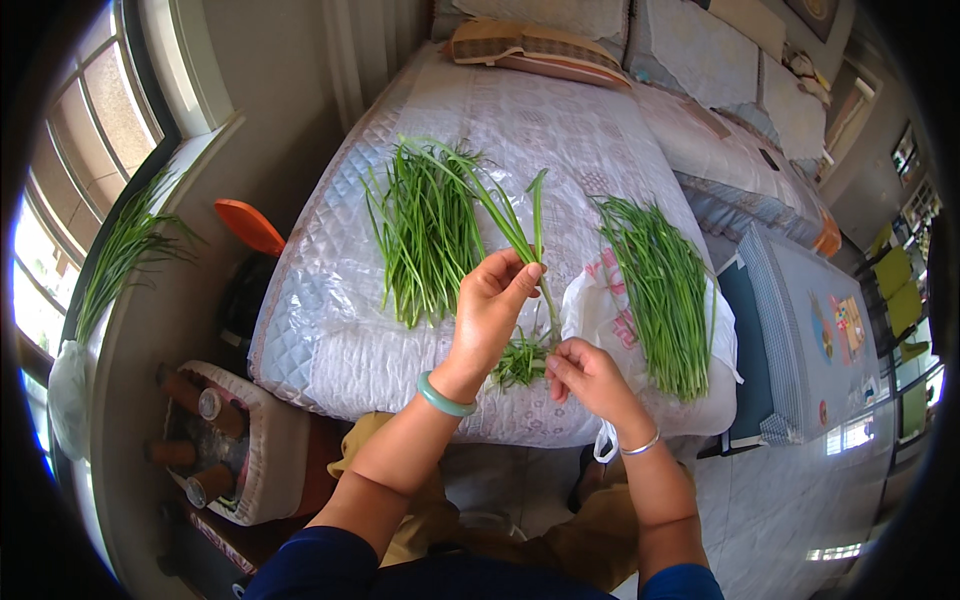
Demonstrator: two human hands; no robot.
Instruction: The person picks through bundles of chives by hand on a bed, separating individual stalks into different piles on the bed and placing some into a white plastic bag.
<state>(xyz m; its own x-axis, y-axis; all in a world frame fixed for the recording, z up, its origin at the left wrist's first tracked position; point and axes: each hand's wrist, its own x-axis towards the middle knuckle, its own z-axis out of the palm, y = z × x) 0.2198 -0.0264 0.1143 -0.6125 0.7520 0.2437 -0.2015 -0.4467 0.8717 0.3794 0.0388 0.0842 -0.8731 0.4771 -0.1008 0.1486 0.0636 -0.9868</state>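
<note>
My left hand (495,300) pinches a few long garlic chive stalks (504,225) between thumb and fingers, above the bed. Their lower ends hang toward my right hand (589,379), whose thumb and forefinger close at the bottom of one stalk. Beneath the hands, a small heap of short green trimmings (521,361) rests near the bed's front edge. To the left lies a large spread of chives (431,232) on clear plastic sheeting (330,277). On the right, another bundle of chives (660,300) lies over a white plastic bag (589,300) with a pink print.
The quilted bed cover (525,112) spreads before me, with a pillow (540,49) at its far end. At left, more long green leaves (124,251) stick out of a bag on the windowsill, above an upturned padded stool (262,450). A cloth-covered table (817,337) stands right.
</note>
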